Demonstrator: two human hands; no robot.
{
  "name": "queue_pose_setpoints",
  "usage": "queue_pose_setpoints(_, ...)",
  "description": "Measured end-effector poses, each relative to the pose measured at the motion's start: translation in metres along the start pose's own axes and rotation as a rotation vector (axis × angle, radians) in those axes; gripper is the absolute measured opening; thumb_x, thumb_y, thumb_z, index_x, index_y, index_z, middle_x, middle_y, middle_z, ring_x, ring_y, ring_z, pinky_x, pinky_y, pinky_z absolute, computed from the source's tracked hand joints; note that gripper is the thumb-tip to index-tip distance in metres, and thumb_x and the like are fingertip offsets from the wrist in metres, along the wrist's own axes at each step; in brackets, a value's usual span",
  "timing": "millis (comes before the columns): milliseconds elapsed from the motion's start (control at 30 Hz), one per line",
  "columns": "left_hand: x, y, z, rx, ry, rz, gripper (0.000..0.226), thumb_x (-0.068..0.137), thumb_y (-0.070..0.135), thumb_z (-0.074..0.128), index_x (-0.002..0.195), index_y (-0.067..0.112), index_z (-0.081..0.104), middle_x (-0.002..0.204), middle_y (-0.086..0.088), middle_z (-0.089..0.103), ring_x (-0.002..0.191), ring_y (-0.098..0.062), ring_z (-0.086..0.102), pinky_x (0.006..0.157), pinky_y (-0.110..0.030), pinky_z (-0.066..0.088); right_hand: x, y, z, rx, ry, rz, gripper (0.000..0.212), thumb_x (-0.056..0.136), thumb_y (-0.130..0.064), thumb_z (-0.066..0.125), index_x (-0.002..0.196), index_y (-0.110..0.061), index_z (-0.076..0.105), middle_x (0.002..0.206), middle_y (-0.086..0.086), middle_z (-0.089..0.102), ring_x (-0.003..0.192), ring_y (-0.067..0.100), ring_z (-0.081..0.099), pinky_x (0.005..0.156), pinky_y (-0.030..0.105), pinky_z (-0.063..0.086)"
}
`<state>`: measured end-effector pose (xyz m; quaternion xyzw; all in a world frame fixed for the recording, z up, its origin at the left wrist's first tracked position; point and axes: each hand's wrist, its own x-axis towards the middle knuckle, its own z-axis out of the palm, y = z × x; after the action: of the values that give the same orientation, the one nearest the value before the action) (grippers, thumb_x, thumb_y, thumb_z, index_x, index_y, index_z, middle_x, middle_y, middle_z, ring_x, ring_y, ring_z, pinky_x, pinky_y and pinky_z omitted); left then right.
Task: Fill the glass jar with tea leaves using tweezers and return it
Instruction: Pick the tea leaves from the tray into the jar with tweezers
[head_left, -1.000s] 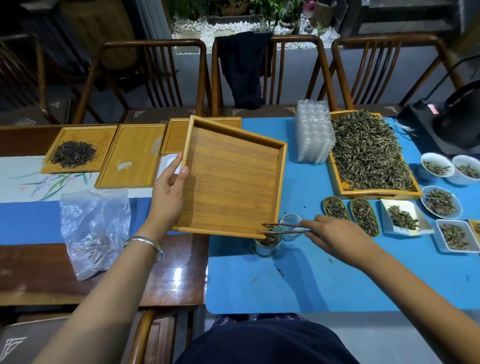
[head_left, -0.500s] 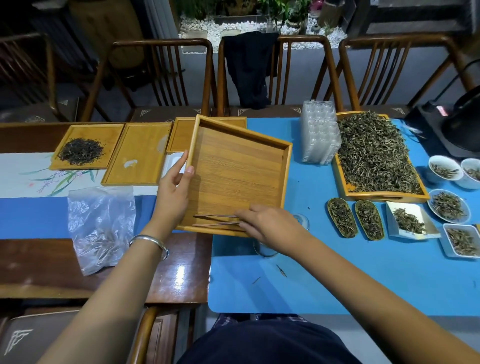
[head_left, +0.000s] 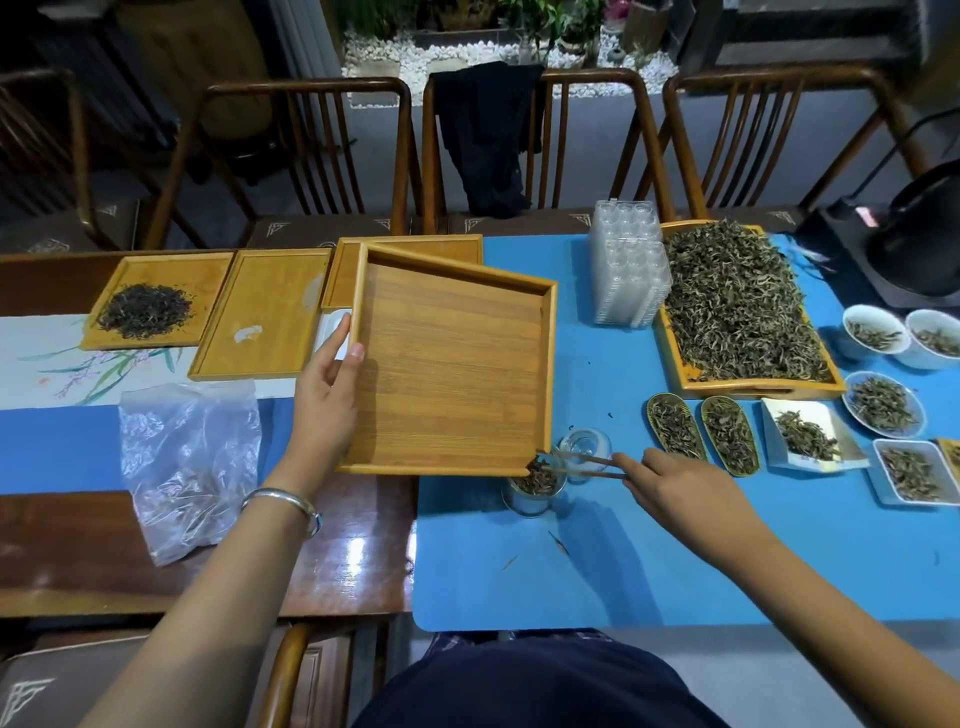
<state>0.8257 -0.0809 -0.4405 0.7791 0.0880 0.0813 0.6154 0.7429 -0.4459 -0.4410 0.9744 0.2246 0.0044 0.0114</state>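
My left hand (head_left: 324, 402) grips the left rim of a square wooden tray (head_left: 452, 364), held tilted so its near right corner hangs over a small glass jar (head_left: 532, 493) on the blue mat. Dark tea leaves lie in the jar and at that tray corner. My right hand (head_left: 675, 491) pinches wooden tweezers (head_left: 582, 465), whose tips reach the tray's corner above the jar's mouth. A clear glass lid (head_left: 584, 447) lies just behind the jar.
A large tray of green tea leaves (head_left: 737, 312), a stack of clear plastic containers (head_left: 628, 265), two oval scoops (head_left: 701, 434) and several white dishes of leaves stand to the right. Wooden trays (head_left: 260, 312) and a plastic bag (head_left: 187, 462) lie to the left. Chairs line the far side.
My right hand swept the tweezers leftward across the tray's lower edge, then back to the right. The tips now sit at the corner over the jar. The tray stayed tilted.
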Motion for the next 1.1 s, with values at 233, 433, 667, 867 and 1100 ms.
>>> queue_pose_setpoints(233,0.0,-0.007,-0.004,0.044,0.002,-0.048,0.042,0.103,0.032,0.049,0.145,0.025,0.046,0.124,0.025,0.05,0.095,0.032,0.049,0.071,0.005,0.039,-0.017,-0.007,0.014,0.442,0.06,0.485,0.01,0.095,-0.027,0.051,0.098,-0.019,0.056,0.071,-0.006,0.056,0.053,0.004,0.046,0.043,0.026,0.029)
queue_pose_setpoints(433,-0.008,-0.021,-0.012,0.062,0.094,-0.164,0.04,0.103,0.031,0.048,0.142,0.022,0.051,0.13,0.012,0.051,0.112,0.004,0.046,0.075,0.008,0.033,0.029,-0.04,0.01,0.899,0.109,0.593,0.031,0.093,-0.045,0.051,0.079,-0.018,0.056,0.061,-0.002,0.057,0.048,0.006,0.045,0.048,0.029,0.033)
queue_pose_setpoints(667,-0.018,-0.03,-0.05,0.09,0.201,-0.287,0.044,0.102,0.04,0.048,0.142,0.025,0.051,0.143,0.004,0.051,0.122,-0.006,0.044,0.097,-0.019,0.03,0.098,-0.082,0.0,1.201,0.169,0.679,0.037,0.085,-0.043,0.067,0.076,-0.007,0.07,0.067,0.017,0.067,0.055,0.02,0.057,0.057,0.037,0.046)
queue_pose_setpoints(867,-0.027,-0.047,-0.093,0.081,0.269,-0.338,0.046,0.101,0.043,0.048,0.142,0.023,0.052,0.138,0.005,0.053,0.125,-0.012,0.047,0.1,-0.024,0.034,0.127,-0.113,0.017,1.196,0.11,0.555,0.051,0.086,-0.034,0.067,0.071,0.014,0.057,0.046,-0.007,0.03,0.039,0.005,0.028,0.042,0.02,0.023)
queue_pose_setpoints(1100,-0.041,-0.082,-0.131,0.049,0.178,-0.36,0.038,0.102,0.03,0.051,0.138,0.018,0.057,0.126,0.003,0.061,0.111,-0.01,0.056,0.072,0.0,0.043,0.116,-0.156,0.053,1.07,-0.115,0.416,0.048,0.088,-0.03,0.067,0.054,-0.015,0.036,0.048,-0.005,0.026,0.041,0.008,0.024,0.046,0.031,0.018)
